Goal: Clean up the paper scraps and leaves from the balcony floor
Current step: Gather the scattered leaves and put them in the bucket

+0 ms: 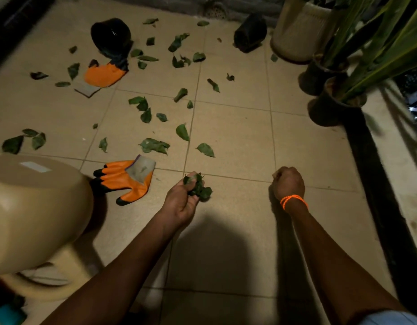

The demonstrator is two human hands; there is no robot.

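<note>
Firstly, left hand (pixel 182 202): palm turned up, its grip clamped on a bunch of green leaves (pixel 198 187) held just above the tiled floor (pixel 238 137).
Right hand (pixel 288 181): grip closed into a fist, knuckles up, low over the floor to the right of the left hand; whether it holds anything cannot be told.
Wristband (pixel 294 200): bright orange cord loops around the right wrist.
Loose leaves (pixel 154 145): many green ones scattered over the tiles ahead and to the left of the hands, the nearest one (pixel 205 150) just beyond the left hand.
Near glove (pixel 127 179): orange with black fingertips and a grey cuff, lying flat just left of the left hand.
Far glove (pixel 103 73): a second orange one further back, partly under a tipped black pot (pixel 111 36), with a flat grey scrap (pixel 86 89) beside it.
Beige stool (pixel 36 207): plastic, at the left edge, touching the near glove's fingertips.
Potted plants (pixel 338 102): dark pots with long green blades along the right side; a cream ribbed pot (pixel 296 31) stands behind them, and another black pot (pixel 249 31) lies just left of it.
</note>
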